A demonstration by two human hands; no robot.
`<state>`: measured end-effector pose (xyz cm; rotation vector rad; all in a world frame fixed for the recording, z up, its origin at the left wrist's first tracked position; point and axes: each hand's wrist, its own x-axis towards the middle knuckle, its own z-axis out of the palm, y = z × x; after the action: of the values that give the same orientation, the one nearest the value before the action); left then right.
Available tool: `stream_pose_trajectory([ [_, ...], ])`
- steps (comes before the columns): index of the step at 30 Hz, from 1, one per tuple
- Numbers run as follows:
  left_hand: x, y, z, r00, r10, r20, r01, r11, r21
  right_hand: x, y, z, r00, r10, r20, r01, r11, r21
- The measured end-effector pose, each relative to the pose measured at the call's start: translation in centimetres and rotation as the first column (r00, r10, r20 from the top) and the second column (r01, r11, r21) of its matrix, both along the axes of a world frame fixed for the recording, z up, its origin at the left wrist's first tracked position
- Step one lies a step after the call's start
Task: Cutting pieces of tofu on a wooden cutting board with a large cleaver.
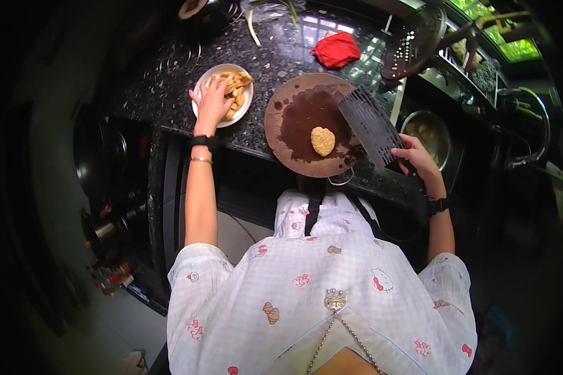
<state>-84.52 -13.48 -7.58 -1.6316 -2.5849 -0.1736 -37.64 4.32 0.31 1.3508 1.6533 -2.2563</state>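
My left hand [213, 102] reaches into a white plate [246, 109] at the left of the counter. Its thumb is apart from its fingers, which touch golden-brown food strips [236, 85] there; the fingertips are partly hidden among them. A cleaver [372, 125] with a dark, textured wide blade is in my right hand [419, 159], fingers wrapped round its handle end. The blade slants over the right side of a round wooden chopping board [281, 145]. One roundish golden-brown food piece [323, 142] lies on the board's dark, wet middle, left of the blade and apart from it.
The speckled black counter [162, 87] carries a crumpled red cloth [336, 50] behind the board and green onion stalks [254, 28] farther back. At the right are a metal bowl [441, 125] holding pale pieces, a perforated dark pan-like thing [413, 44] and a curved tap [538, 103].
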Motion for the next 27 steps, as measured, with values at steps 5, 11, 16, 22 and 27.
stream_pose_trajectory([
  [5,13.8,1.9,3.0,0.807,-0.526,0.268,0.524,0.847,0.086,1.1,-3.1,-1.6,0.988,-0.026,0.153,-0.026,0.944,0.330],
  [11,20.3,0.8,-0.9,0.747,-0.665,0.018,0.660,0.744,0.101,-1.7,-5.8,-1.8,0.980,0.041,0.194,-0.180,0.599,0.780],
  [16,22.9,2.0,-2.4,0.885,-0.466,-0.011,0.459,0.866,0.198,-3.0,-6.0,-2.3,0.987,0.016,0.159,-0.150,0.438,0.886],
  [22,23.1,0.1,-1.8,0.926,-0.369,0.078,0.333,0.898,0.289,-4.1,-6.3,-2.8,0.981,0.163,0.104,-0.145,0.264,0.954],
  [27,22.9,-0.3,-2.6,0.942,-0.334,0.033,0.314,0.911,0.266,-5.6,-8.2,-4.1,0.935,0.218,0.279,-0.313,0.138,0.940],
])
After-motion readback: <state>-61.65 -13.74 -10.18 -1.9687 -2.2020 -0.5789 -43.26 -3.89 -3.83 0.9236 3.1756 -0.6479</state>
